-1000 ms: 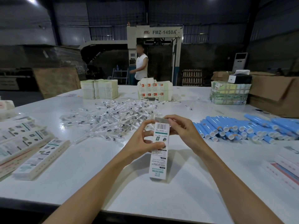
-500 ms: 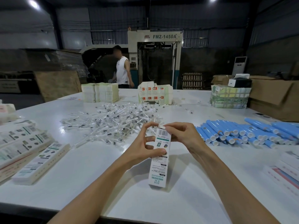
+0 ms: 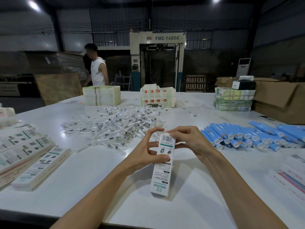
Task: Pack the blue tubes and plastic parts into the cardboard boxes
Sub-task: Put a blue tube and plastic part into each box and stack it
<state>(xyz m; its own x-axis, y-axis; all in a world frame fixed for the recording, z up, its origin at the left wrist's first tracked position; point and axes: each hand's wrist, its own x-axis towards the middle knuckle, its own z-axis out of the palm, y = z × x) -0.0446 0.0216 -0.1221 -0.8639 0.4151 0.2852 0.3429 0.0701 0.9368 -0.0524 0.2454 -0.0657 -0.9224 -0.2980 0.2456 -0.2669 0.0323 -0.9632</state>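
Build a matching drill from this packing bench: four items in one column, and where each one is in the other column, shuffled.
1. blue tubes
2. plastic parts
3. white carton
4. flat cartons

A. gripped by left hand and right hand
B. heaped at the middle of the table
C. stacked on the left
D. lying on the right

Pairs: 1-D, 2-B, 3-A, 4-C

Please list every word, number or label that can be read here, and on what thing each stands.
"FMZ-1450A": on the top panel of the grey machine at the back.
Red logo beside it: too blurred to read.
White box in the middle: barcode and green print, too small to read.
Flat boxes at left: print too small to read.
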